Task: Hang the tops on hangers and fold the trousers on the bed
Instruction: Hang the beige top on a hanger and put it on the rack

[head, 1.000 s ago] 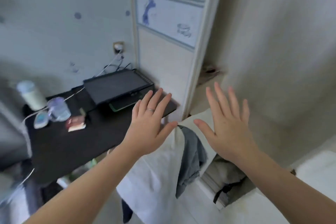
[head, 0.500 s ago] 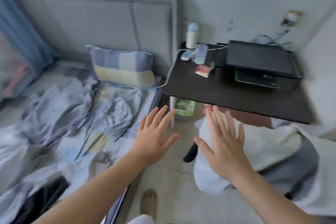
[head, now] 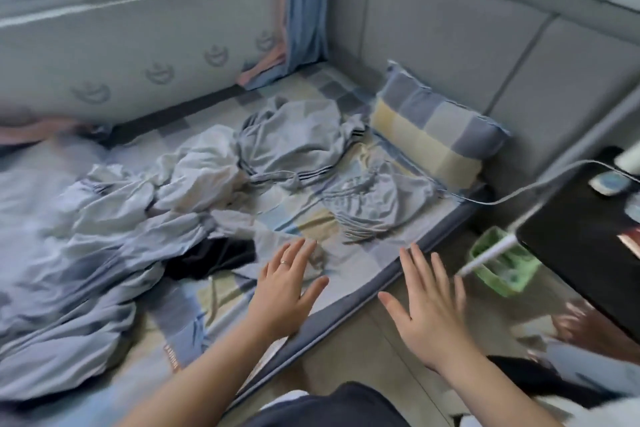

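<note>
A heap of crumpled light-grey clothes lies across the bed, which has a checked sheet. A smaller grey garment lies apart near the bed's edge, and a black garment shows under the heap. My left hand hovers over the sheet near the bed's edge, fingers spread, holding nothing. My right hand is raised over the floor beside the bed, also spread and empty. No hangers are in sight.
A checked pillow leans on the padded grey headboard. A black side table stands at the right with a white cable running to the bed. A green basket sits on the floor under it.
The view has swung left from the cupboard and side table to the bed. Both hands stay raised and spread, and the left one is over the sheet now.
</note>
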{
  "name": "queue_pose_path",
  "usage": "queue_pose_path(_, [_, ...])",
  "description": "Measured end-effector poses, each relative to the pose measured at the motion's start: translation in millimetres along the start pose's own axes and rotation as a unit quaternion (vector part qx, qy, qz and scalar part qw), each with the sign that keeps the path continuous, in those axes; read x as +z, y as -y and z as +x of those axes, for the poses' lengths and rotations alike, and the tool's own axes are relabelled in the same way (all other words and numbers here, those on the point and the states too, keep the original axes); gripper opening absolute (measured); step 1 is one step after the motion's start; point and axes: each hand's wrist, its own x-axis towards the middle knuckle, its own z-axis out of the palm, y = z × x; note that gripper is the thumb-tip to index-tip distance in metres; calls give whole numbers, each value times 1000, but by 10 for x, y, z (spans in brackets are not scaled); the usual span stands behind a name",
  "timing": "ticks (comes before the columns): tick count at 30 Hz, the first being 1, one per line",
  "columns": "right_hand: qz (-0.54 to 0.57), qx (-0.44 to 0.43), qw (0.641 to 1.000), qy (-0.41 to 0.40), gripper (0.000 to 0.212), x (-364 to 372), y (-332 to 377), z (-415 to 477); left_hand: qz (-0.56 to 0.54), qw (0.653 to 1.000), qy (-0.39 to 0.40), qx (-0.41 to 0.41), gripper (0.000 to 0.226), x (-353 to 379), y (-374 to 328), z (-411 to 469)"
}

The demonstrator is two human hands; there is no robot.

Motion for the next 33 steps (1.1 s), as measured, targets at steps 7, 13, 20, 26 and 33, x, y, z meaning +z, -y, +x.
queue_pose_path(7, [-15, -27, 995, 100, 81, 390, 947, 884, -50, 992, 16, -111, 80, -72, 1307, -29])
queue_pose_path(13, [-49, -74, 982, 165, 76, 618, 1481, 1422, -103, 971, -18, -215, 85, 0, 1930, -220])
queue_pose_path(20, [-116, -155, 957, 215, 77, 1028, 1837, 2130, -164, 921, -30, -353, 61, 357, 2386, -330])
queue_pose_path(26, [-143, -202, 937, 247, 76, 1830, 2101, 2850, -190, 884, -11, -427, 60, 937, 2795, -257])
queue_pose_path(33, [-171, -190, 926, 278, 75, 3213, 1947, 3912, -200, 878, 60, -431, 62, 2035, 3328, 533])
